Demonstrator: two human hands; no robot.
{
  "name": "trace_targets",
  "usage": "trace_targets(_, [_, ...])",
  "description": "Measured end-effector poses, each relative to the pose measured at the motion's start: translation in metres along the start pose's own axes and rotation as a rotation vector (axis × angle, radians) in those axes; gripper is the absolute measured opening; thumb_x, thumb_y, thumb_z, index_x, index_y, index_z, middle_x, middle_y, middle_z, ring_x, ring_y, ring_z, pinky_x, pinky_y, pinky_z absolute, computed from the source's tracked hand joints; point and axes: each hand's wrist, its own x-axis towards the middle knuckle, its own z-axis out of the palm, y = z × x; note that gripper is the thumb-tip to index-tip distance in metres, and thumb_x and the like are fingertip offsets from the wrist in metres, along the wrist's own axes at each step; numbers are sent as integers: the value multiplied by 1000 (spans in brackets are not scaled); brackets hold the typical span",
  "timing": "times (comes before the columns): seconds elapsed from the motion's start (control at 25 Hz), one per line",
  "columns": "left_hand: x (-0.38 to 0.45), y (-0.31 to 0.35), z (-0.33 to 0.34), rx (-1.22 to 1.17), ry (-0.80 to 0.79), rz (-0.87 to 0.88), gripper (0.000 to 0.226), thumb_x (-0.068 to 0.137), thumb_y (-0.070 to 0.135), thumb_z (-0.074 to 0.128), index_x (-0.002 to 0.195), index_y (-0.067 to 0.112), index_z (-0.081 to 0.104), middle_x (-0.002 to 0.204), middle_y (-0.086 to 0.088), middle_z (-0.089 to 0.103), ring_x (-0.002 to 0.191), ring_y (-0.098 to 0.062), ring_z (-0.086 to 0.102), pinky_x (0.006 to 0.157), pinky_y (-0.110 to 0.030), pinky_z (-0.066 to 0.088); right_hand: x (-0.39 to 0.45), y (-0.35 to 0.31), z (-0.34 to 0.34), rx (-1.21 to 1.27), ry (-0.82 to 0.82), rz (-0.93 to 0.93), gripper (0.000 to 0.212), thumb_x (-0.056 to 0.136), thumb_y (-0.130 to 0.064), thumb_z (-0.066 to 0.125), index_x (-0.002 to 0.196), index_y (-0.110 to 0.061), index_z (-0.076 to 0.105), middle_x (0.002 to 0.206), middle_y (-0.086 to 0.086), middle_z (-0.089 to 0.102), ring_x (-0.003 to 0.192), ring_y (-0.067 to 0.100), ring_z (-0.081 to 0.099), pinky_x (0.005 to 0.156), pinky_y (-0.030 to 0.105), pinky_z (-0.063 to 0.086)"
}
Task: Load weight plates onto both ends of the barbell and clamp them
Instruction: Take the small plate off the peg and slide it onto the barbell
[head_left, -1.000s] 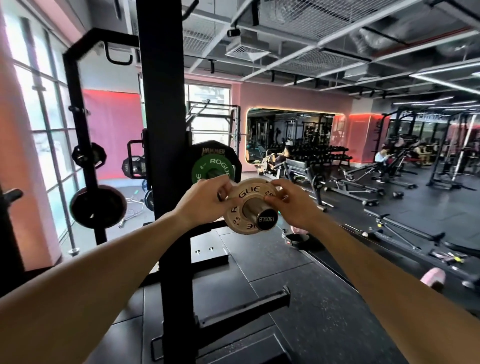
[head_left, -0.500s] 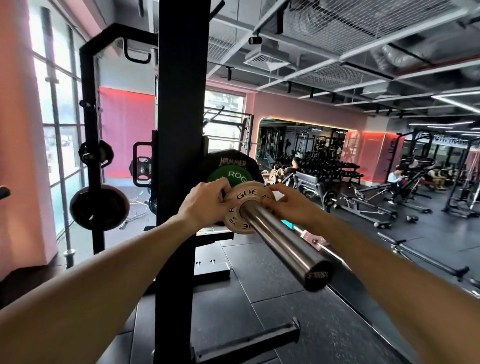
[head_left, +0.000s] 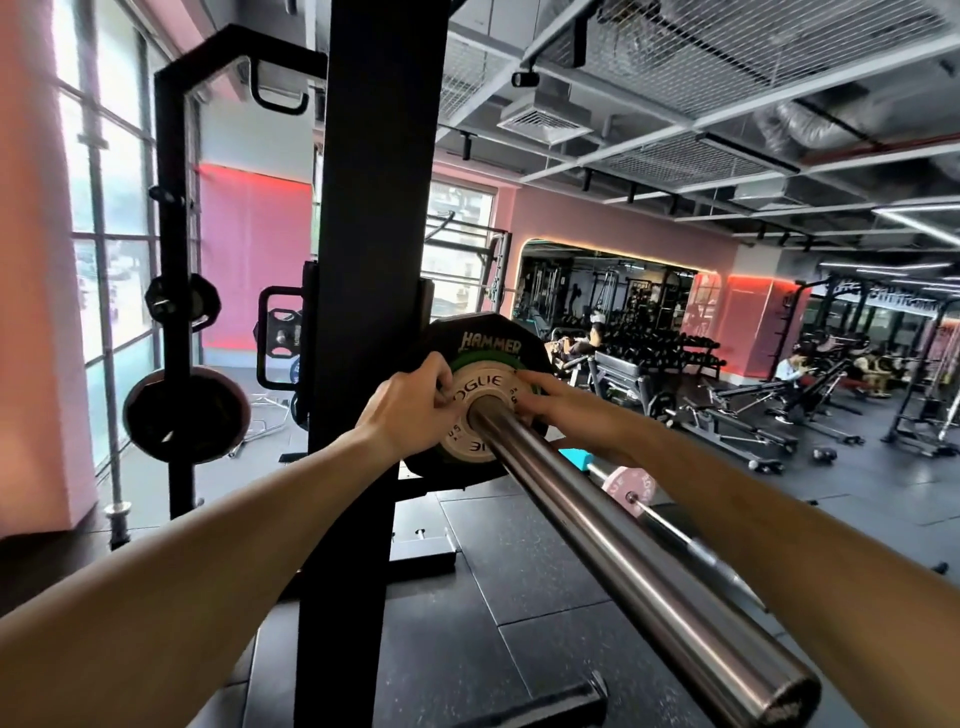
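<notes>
Pushed farther down the barbell sleeve (head_left: 623, 540) than a moment ago, small white plate (head_left: 475, 415) now flush against green plate (head_left: 485, 362) and black plate (head_left: 488, 345). Left hand (head_left: 405, 410) and right hand (head_left: 563, 410), arms outstretched, fingers gripping its opposite rims.

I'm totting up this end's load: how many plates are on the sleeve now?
3: a small white plate outermost under both hands, a green plate behind it, and a black plate innermost. Thinner ones may be hidden between them.
</notes>
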Motion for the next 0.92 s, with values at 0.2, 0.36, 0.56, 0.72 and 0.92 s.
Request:
trace_targets(0.2, [-27,19,-30,-8,-103,-21,14,80,35,78,83,31,65,69,13,70,67,-6,69,63,-29,55,-52,-20,-12,-166,74,-34,28,103,-42,52,126,-29,63,133,4,62,118,26,60,99,45,51])
trace_targets(0.36, [-69,45,-65,-43,-173,-55,13,80,26,79,78,27,66,65,5,72,56,-14,72,44,-25,52,-123,-61,-18,-275,44,-210,18,102,-37,54,114,-29,66,114,-3,68,109,21,64,86,37,55])
trace_targets(0.56, [-137,71,-113,-23,-207,-100,11,87,18,76,84,20,65,72,-3,71,57,-16,71,50,-29,53,-186,-119,21,-297,3,-351,14,97,-35,64,105,-26,72,102,-6,70,94,8,67,65,18,49])
trace_targets(0.72, [-185,76,-169,9,-193,-134,10,88,16,75,86,15,65,81,-15,74,65,-25,71,57,-34,54,-209,-145,74,-251,-50,-407,21,96,-29,67,109,-14,74,98,4,72,79,9,65,65,17,55])
trace_targets(0.92, [-233,55,-253,128,-95,-187,16,85,14,78,78,20,65,76,-13,75,58,-22,68,56,-25,50,-214,-166,131,-246,-91,-429,22,95,-31,69,107,-13,75,102,11,75,86,18,68,70,18,50])
